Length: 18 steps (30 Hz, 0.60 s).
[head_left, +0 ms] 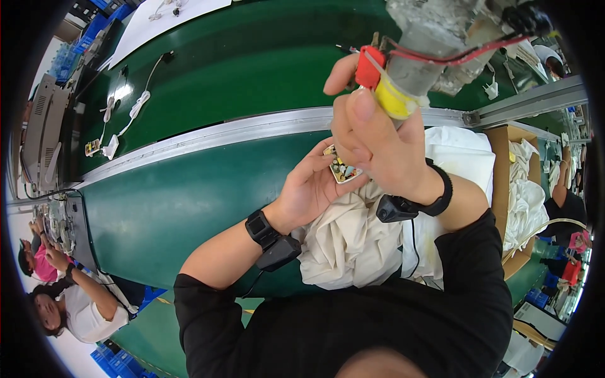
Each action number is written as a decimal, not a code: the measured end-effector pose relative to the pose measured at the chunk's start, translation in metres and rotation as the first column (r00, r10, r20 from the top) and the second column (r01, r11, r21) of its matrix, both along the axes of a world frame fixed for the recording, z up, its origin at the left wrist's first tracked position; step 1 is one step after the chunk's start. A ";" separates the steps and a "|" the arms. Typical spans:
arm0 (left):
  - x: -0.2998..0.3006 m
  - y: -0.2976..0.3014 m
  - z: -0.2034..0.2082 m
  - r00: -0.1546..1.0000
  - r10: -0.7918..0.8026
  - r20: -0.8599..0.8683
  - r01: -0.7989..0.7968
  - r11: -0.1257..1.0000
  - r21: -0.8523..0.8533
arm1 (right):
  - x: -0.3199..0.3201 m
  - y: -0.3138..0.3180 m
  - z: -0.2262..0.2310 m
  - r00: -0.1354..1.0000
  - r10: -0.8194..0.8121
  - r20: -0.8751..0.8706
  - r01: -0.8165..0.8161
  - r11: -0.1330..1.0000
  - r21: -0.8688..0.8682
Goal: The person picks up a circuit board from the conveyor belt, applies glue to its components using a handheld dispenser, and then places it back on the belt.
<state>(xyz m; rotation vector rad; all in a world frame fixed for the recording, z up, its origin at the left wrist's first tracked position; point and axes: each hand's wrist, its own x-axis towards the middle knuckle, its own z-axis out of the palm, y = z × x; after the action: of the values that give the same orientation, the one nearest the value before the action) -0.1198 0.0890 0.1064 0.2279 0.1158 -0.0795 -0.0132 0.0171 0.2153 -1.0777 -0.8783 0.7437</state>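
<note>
My right hand (387, 142) is raised and closed around the lower end of what looks like a hot glue gun (419, 72). The tool has a red lever, a yellow band and a grey body crusted with clear lumps. Below it, my left hand (309, 189) pinches a small circuit board in a white case (343, 170), component side up. My right hand covers part of the board's right side, so I cannot tell whether the tool's tip touches it. A crumpled cream cloth (350, 242) lies beneath my hands.
A metal rail (214, 142) separates the green bench (170, 195) from a green belt behind it. On that belt lie white plug cords (137, 107). Folded white cloth (463, 157) and a cardboard box (501, 189) stand at right. Another person (88, 312) sits at left.
</note>
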 end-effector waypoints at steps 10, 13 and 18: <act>0.001 0.004 0.002 0.995 -0.065 0.075 0.068 0.997 -0.045 | -0.001 0.001 -0.006 0.998 0.040 -0.058 -0.042 0.999 -0.028; 0.002 0.007 0.005 0.998 -0.059 0.033 0.059 0.998 -0.007 | -0.002 0.003 -0.001 0.995 0.027 -0.091 -0.030 0.999 -0.031; 0.004 0.000 0.006 0.999 -0.042 0.030 0.041 0.999 0.036 | -0.002 -0.002 0.005 0.996 0.013 -0.092 -0.014 1.000 -0.012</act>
<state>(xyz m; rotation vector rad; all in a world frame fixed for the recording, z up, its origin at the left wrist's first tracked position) -0.1156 0.0887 0.1128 0.2664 0.0819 -0.1153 -0.0149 0.0147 0.2206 -1.0413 -0.8040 0.8045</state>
